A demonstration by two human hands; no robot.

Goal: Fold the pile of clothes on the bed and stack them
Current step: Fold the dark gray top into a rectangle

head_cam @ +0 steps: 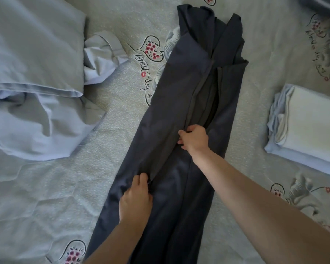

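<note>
Dark grey-blue cloth, a long garment [189,103] folded lengthwise into a narrow strip, runs up the middle of the bed from the near edge to the far end of the view. Nearest, the left hand [135,199] lies on its lower left part, fingers pointing away and bunched at a pucker in the fabric; the fingertips seem to nip a small fold, though the pinch itself is partly hidden. A little farther up, the right hand [193,139] reaches across from the right, its fingers curled over the long inner edge of the folded-in left flap, gripping it at the garment's centre line. Beyond that hand the flap's edge runs on toward the top, where the cloth lies in overlapping layers. Under everything is a pale quilted bedspread [111,145] printed with hearts, flowers and script. To the right, well apart from the dark garment, sits a stack of folded clothes [309,122], white on pale blue. To the left lies a loose heap of light blue clothes [38,77], rumpled, with one crumpled piece [101,56] just beside it, toward the dark garment.
</note>
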